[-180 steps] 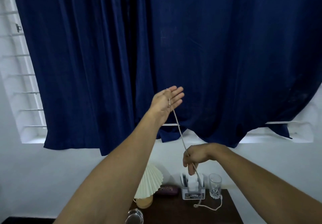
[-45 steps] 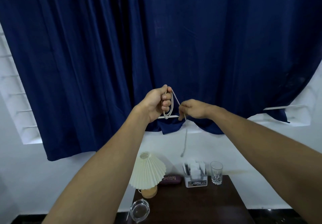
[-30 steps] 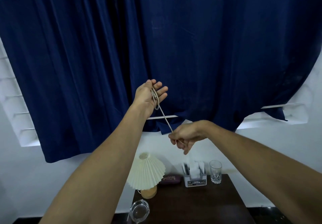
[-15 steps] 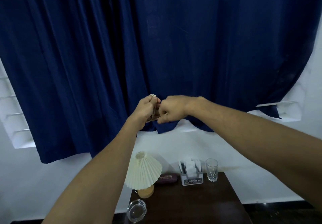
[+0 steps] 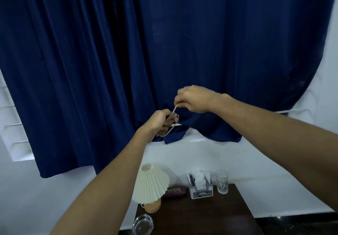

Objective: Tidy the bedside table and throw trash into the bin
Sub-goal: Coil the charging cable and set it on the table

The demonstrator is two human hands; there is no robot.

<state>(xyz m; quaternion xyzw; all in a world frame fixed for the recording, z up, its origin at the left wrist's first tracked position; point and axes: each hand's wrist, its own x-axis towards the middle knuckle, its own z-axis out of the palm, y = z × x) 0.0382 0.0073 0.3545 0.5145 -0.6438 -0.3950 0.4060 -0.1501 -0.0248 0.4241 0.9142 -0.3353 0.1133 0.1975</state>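
- Head view looks past both raised arms toward a dark blue curtain, with the worktop low in the frame.
- Left hand is curled shut around a small coil of pale cord, the loops lying against its fingers.
- Right hand sits just above and beside it, its grip pinching the free end of the same cord, which runs taut down to the coil.
- Cord is held up in the air in front of the curtain, well apart from the worktop.
- Step in hand looks like bundling the cord: winding or tucking in the last length so the coil holds.
- Next move probably calls for securing that end without letting the loops spring loose, then lowering the bundle to a spot on the worktop.
- Standing there are a pleated lamp, a dark case, a white holder with cards, a drinking glass and a clear ashtray.
- No bin is in view.
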